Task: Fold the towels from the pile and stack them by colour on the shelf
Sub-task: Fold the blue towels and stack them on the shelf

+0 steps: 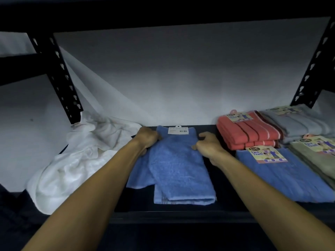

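Note:
A blue towel (178,171) lies partly folded in the middle of the dark shelf (181,212), with a white barcode tag (178,130) at its far end. My left hand (147,137) grips the towel's far left edge. My right hand (210,145) pinches its right edge near the far end. A crumpled white towel pile (81,156) lies to the left. On the right sit a folded blue towel (282,176), a red stack (248,133), a grey stack (299,122) and a beige-green stack (315,156), each with a label.
Black perforated shelf posts stand at the back left (58,75) and back right (315,66). A white wall (172,78) closes the back. The upper shelf's dark beam (163,11) runs overhead.

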A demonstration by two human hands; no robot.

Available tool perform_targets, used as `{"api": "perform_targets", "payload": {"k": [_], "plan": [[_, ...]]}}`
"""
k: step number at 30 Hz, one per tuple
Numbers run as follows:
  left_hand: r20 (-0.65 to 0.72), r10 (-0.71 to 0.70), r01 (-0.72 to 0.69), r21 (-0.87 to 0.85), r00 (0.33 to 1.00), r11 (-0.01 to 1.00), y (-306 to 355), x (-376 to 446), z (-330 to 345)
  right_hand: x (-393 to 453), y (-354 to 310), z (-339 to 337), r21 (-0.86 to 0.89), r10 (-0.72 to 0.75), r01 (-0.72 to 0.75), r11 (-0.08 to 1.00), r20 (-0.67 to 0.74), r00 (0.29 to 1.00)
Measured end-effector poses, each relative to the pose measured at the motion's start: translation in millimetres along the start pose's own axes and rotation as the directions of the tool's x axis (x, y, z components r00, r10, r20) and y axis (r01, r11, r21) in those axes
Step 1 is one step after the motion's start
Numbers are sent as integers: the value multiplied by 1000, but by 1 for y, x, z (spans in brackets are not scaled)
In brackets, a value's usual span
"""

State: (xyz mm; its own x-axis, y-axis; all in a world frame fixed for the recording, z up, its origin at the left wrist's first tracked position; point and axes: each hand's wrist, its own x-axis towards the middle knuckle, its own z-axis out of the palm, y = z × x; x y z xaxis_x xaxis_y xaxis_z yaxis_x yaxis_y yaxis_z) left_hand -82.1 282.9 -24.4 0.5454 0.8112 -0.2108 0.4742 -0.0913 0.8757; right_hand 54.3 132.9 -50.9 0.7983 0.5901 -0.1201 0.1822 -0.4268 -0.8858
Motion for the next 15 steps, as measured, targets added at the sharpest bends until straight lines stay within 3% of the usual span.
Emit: {"api": "perform_targets", "payload": {"k": [2, 4, 7, 9, 11, 13, 15], "plan": [[-26, 64, -60, 120, 998, 991, -4, 2, -2, -7, -1, -2, -269, -124, 108, 957, -46, 991], [-105, 180, -136, 333, 978, 933, -8, -6, -6, -23, -4, -1, -501, -353, 270, 822, -75, 933], [-215, 443, -317, 443, 870, 839, -14, -45, -10, -63, -4, 0, -397, -613, 581, 711, 57, 788], [-218, 574, -457, 416, 789, 786, -29, -80, -15, -94, -2, 2, -331, -640, 704, 628, 295, 710], [-122, 676, -588, 400, 726, 703, -50, -113, -18, -108, 4, 5, -406, -577, 748, 525, 476, 664], [6, 777, -693, 457, 629, 558, -74, -137, -19, -108, 11, 8, -485, -556, 764, 426, 526, 644], [108, 837, -752, 511, 536, 415, -94, -147, -19, -105, 15, 11, -448, -571, 751, 486, 488, 660]]}}
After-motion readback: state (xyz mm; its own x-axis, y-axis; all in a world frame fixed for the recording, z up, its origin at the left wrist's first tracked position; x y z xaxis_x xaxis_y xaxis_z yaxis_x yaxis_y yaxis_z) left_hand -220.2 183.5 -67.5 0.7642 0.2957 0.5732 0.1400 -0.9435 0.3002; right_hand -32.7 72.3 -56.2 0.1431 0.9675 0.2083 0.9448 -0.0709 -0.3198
